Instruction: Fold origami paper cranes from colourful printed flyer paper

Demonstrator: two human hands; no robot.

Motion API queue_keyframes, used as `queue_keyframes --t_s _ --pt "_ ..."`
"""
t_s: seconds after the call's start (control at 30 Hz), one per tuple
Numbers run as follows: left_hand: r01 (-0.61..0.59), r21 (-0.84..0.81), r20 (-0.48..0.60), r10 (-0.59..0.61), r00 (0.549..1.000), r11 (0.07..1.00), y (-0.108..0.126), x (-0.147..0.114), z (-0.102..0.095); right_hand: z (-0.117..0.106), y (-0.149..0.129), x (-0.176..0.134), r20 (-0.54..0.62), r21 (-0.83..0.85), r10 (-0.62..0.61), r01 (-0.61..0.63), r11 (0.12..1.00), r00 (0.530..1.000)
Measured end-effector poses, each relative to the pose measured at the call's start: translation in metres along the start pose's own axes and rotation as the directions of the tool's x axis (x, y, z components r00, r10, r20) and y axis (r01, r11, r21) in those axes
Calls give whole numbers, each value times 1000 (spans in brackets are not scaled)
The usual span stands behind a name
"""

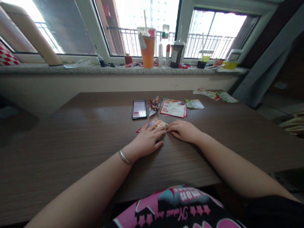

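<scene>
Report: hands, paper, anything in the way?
Left hand spread over patterned paper; right hand at its right corner. Paper partly hidden by fingers. Phone, crumpled paper just beyond, not over it.

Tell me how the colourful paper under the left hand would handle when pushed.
The colourful paper looks thin, so it is probably light and bendable. Low against the smooth-looking table, it would likely slide rather than tip.
</scene>
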State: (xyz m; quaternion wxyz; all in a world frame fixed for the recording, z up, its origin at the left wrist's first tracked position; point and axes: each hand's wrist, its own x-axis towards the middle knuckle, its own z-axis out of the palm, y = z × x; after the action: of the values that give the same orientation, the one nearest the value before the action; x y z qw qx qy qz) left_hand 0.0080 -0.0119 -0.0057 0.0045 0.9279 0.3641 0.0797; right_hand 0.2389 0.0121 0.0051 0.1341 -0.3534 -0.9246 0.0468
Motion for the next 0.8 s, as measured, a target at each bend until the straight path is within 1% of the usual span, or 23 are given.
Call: queue_keyframes --t_s 0.13,0.27,0.33,0.43,0.53,0.6,0.67,0.73,0.8 --pt "17 36 -13 -17 1000 999 3 -2 -3 -1 -3 0 12 -43 -4 5 999 1000" --pt "38 59 2 -38 999 998 7 -5 -8 0 -5 0 21 -58 8 -6 998 1000" --pt "67 71 8 -68 998 995 10 -7 -10 0 -5 0 21 -56 4 -3 998 1000" --pt "180 107 5 -182 983 978 10 -9 -14 0 -3 1 25 -54 4 -3 999 1000" --pt "308 143 13 -313 950 941 7 -12 -17 0 -2 1 31 -63 19 -17 998 999" --pt "346 152 6 -351 936 926 3 -12 -17 -2 -4 1 34 -83 34 -31 996 999" --pt "347 153 -13 -349 937 925 1 -12 -16 -3 -7 0 26 -124 73 -70 990 997" --pt "313 144 -36 -311 950 939 0 -11 -14 -5 -9 0 -8 -160 153 -152 975 988" --pt "269 124 -65 -263 963 955 0 -10 -11 -5 -9 -1 -56 -153 235 -241 959 970"
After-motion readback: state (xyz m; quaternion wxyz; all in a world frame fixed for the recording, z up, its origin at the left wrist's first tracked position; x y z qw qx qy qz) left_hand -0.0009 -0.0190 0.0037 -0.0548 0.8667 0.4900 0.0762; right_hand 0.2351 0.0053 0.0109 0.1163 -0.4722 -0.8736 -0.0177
